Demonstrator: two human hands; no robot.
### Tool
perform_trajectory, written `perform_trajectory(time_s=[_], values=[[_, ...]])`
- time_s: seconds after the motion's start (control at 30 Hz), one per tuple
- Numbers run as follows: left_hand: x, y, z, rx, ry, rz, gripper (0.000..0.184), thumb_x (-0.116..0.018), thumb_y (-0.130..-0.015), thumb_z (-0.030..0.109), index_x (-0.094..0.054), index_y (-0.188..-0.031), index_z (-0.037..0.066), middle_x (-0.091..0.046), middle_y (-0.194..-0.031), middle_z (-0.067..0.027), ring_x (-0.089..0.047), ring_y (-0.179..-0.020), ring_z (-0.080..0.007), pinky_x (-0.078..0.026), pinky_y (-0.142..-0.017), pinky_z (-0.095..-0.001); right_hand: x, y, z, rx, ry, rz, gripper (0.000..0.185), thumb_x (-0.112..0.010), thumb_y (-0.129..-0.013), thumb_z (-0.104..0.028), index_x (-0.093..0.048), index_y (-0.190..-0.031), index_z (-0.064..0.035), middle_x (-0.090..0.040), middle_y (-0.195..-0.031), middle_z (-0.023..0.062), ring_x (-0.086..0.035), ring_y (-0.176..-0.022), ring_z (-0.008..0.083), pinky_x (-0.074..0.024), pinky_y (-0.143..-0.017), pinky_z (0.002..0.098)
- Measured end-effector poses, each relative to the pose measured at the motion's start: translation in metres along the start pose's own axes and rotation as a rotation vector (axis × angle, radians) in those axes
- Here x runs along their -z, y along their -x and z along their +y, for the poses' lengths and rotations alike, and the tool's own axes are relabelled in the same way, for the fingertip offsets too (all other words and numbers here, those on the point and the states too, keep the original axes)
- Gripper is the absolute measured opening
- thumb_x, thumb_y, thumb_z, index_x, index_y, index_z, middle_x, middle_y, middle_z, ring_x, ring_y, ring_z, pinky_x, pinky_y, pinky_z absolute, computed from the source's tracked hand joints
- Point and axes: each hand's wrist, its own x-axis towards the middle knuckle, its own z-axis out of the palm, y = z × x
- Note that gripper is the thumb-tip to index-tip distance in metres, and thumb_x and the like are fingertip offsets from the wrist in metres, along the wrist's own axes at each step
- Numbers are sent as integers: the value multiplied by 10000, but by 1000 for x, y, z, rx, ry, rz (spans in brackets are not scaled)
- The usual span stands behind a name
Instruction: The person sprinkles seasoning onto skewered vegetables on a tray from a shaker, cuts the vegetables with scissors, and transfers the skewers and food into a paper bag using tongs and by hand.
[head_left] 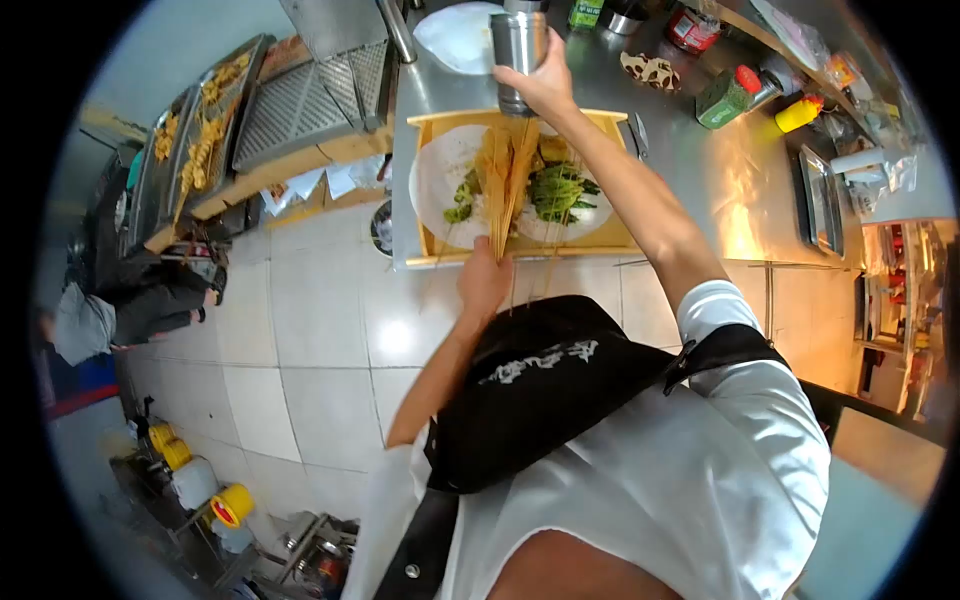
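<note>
My left hand (485,280) is closed around the stick ends of a bundle of skewers (500,180) with flat yellow-brown food on them. The bundle lies lengthwise over a yellow wooden tray (590,252). In my right hand (546,86) is a metal shaker (519,55), tipped over the far end of the skewers. On the tray are two white plates or sheets. Skewered green vegetables (560,192) lie right of the bundle, and smaller green pieces (461,198) lie left of it. The shaker's lower end is partly hidden by the fingers.
A white plate (452,38), a red-lidded seasoning jar (727,98), a yellow bottle (799,114) and scissors (640,135) sit on the steel counter (720,180). At left is a grill (310,100) beside trays of skewers (205,130). Another person (150,310) is at far left.
</note>
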Motion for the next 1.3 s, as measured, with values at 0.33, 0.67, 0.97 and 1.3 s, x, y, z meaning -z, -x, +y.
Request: perform_trajectory(time_s=[0.33,0.67,0.97,1.3], values=[[38,2,18,152,881,-138,168,-448,-942,132,-560,-994,19,-518,-641,-22,-427,-491,-94,-330,-422,-238,38,7,-12,-34,-458,107,857,-808,-682,-131,-249,-1313,24,-526,-1112,190,-595,-966,264,-545,-816,393],[4,-19,3,426,1369,-482,171,-518,-969,261,-508,-1017,96,-577,-759,-44,-433,-501,-84,-360,-411,-212,42,24,-27,37,-351,-24,1052,-828,-647,-270,-158,-1388,60,-490,-1200,226,-570,-1060,303,-516,-891,418],[6,-14,16,322,1092,-416,313,-407,-994,247,-539,-991,-36,-641,-816,-138,-551,-526,-156,-485,-470,-285,14,20,-26,9,-197,-151,1025,-820,-640,-177,-140,-1370,57,-483,-1205,208,-532,-1105,276,-479,-919,371],[-1,-21,15,247,978,-322,241,-389,-986,144,-489,-1162,14,-627,-918,-135,-618,-609,-202,-540,-518,-322,-14,-3,-41,144,-453,159,1047,-841,-590,-265,-217,-1372,44,-495,-1215,217,-526,-1106,293,-437,-947,400]])
